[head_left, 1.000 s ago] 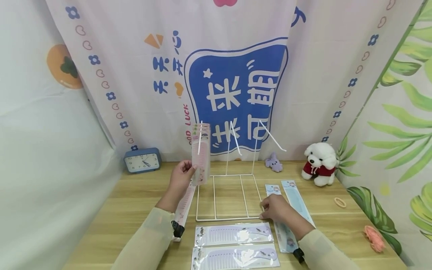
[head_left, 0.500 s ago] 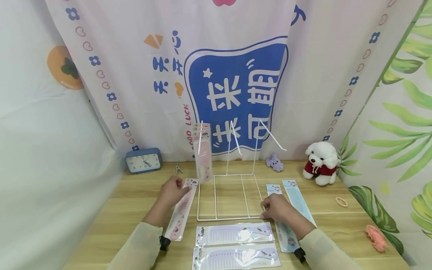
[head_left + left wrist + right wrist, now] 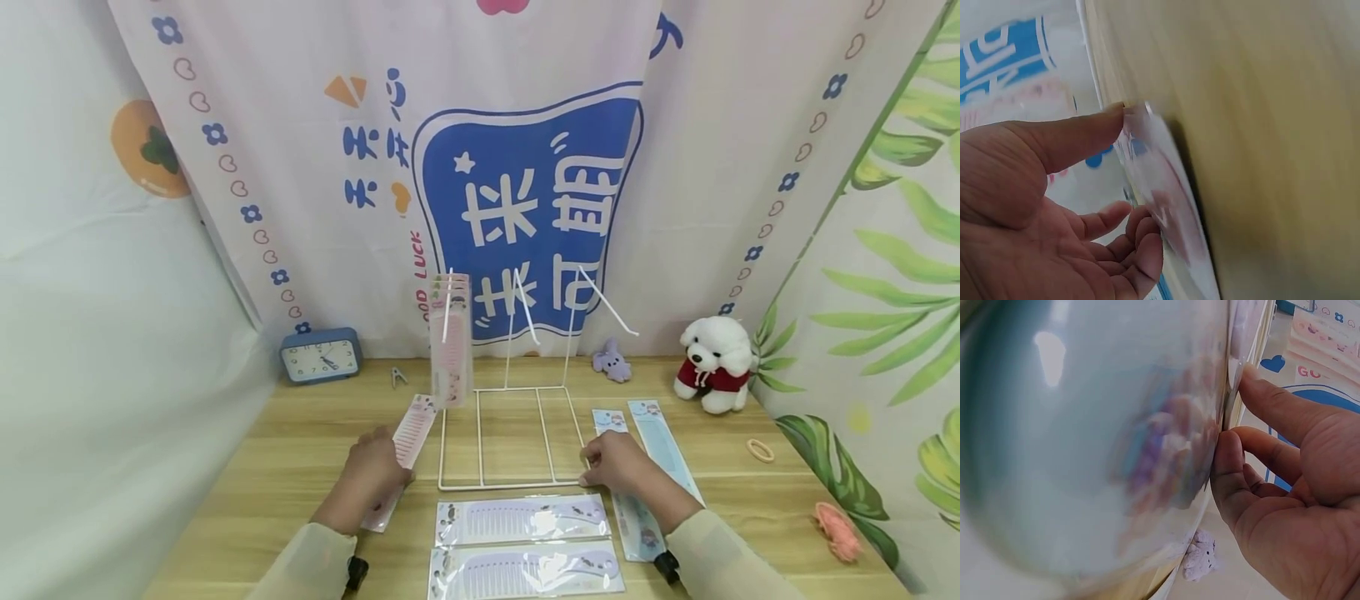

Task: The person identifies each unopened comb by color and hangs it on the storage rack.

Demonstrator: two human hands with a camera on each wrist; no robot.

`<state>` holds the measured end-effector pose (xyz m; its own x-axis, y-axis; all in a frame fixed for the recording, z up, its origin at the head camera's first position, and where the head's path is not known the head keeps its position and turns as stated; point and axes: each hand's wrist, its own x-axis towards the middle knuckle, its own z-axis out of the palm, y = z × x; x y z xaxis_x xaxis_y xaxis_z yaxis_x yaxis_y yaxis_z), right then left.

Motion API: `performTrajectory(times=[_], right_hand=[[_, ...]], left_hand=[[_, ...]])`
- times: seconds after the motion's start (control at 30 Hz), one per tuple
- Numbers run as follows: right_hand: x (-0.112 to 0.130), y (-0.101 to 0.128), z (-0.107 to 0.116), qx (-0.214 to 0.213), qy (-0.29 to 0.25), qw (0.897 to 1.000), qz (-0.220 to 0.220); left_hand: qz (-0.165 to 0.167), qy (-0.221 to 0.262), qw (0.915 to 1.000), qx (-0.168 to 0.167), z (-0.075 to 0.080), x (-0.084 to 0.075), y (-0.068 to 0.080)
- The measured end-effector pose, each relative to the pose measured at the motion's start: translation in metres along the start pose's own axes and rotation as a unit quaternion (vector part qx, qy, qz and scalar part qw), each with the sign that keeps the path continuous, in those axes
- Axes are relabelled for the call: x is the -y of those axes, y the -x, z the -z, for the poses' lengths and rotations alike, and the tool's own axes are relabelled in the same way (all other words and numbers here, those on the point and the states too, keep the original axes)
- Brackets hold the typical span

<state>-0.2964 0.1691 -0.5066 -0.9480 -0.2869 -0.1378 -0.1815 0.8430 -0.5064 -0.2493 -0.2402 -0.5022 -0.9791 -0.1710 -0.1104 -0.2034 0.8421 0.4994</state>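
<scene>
A white wire rack (image 3: pixel 510 483) stands mid-table with three hooks. Several pink comb packets (image 3: pixel 450 350) hang on its left hook. My left hand (image 3: pixel 371 475) lies on the near end of another pink comb packet (image 3: pixel 411 433), flat on the wooden table left of the rack. In the left wrist view that hand (image 3: pixel 1135 175) has its thumb on the pink packet's (image 3: pixel 1172 219) edge and curled fingers under it. My right hand (image 3: pixel 609 462) rests, fingers out, on the rack's front right corner. In the right wrist view its fingertips (image 3: pixel 1230 444) touch a blurred blue packet (image 3: pixel 1097 437).
Two purple comb packets (image 3: pixel 521 521) lie near me, and two blue ones (image 3: pixel 663 450) lie right of the rack. At the back stand a blue clock (image 3: pixel 318 356), a small clip (image 3: pixel 397 377), a purple toy (image 3: pixel 611 362) and a plush dog (image 3: pixel 712 362). Hair ties (image 3: pixel 759 450) lie far right.
My left hand let go of the hanging pink packets, dropped to the table and slid toward me along the pink packet lying there. The right hand stayed on the rack's corner.
</scene>
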Motion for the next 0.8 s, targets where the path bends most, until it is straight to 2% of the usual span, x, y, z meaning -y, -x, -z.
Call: performTrajectory(times=[0.17,0.3,0.4,0.5,0.6,0.7,0.8], right_hand=[[0.001,-0.001,0.002,0.001,-0.013,1.000,-0.001],[0.000,0.000,0.002,0.004,-0.009,1.000,-0.003],[-0.001,0.000,0.001,0.005,-0.004,1.000,-0.004],[-0.001,-0.001,0.000,0.005,-0.005,1.000,-0.001],[-0.001,-0.001,-0.001,0.004,-0.009,1.000,0.004],[0.000,0.000,-0.001,0.001,-0.012,1.000,0.003],[0.000,0.001,0.000,-0.001,-0.010,1.000,0.002]], left_hand=[[0.021,0.001,0.9995,0.025,0.015,0.017,0.000],[0.036,0.026,0.9979,0.047,0.023,0.026,0.000],[0.039,0.041,0.9970,0.054,0.025,0.034,0.000],[0.035,0.049,0.9971,0.046,0.027,0.043,-0.002],[0.034,0.085,0.9947,0.046,0.031,0.054,-0.004],[0.048,0.143,0.9867,0.061,0.036,0.065,-0.004],[0.052,0.166,0.9828,0.064,0.045,0.074,-0.004]])
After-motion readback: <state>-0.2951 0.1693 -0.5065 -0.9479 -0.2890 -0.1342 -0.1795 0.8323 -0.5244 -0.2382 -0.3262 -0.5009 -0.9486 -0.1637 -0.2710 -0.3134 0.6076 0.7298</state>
